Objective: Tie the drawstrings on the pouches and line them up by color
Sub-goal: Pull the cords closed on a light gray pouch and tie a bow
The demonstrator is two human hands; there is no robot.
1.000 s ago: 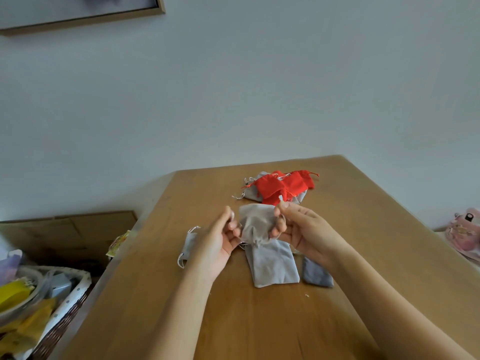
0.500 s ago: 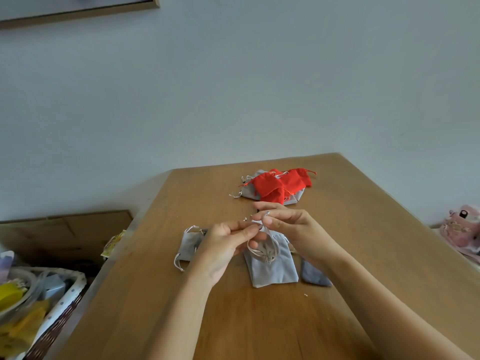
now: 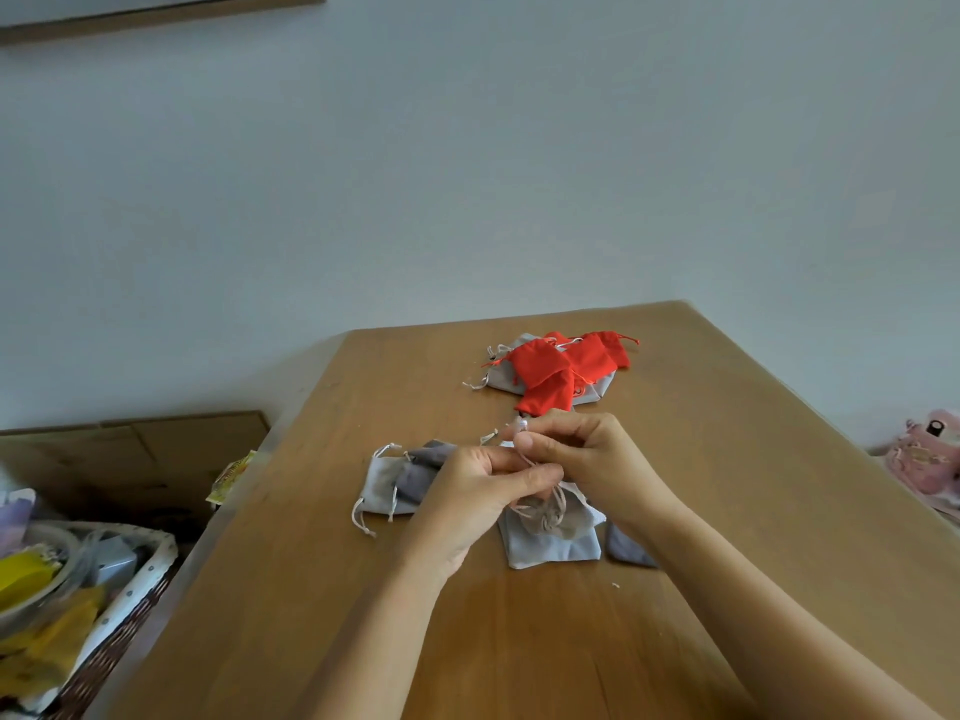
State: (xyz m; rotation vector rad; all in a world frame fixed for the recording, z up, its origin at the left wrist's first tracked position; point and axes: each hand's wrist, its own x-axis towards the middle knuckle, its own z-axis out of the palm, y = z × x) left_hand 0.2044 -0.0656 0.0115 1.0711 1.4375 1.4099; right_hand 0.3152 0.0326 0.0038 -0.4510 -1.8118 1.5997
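A wooden worktop (image 3: pixel 727 459) fills the lower part of the view under a plain pale wall, with a basket of odds and ends (image 3: pixel 104 589) on the floor off its left edge. At the far middle of the worktop lies an unsorted heap of red pouches (image 3: pixel 550 363) piled over at least one grey one, their cords trailing loose; as far as can be seen none of these is tied or lined up, so most of the work looks to be left. Nearer, to the left, two grey pouches (image 3: pixel 400 480) overlap each other, a paler one under a darker one, cords hanging toward the person; whether their cords are knotted cannot be told. A dark grey pouch (image 3: pixel 623 550) lies partly hidden behind the right forearm. Between these, just in front of the person, lies the light grey pouch (image 3: pixel 550 543) now in hand, its body flat on the worktop and its neck gathered into a pucker. The left hand (image 3: pixel 483 491) has its fingers pinched together on the drawstring (image 3: pixel 556 498) beside that neck, and the right hand (image 3: pixel 582 459) has thumb and forefinger clamped on the cord ends, raised a little above the pouch. The knot appears half formed and not yet drawn tight, and no colour row is visible so far.
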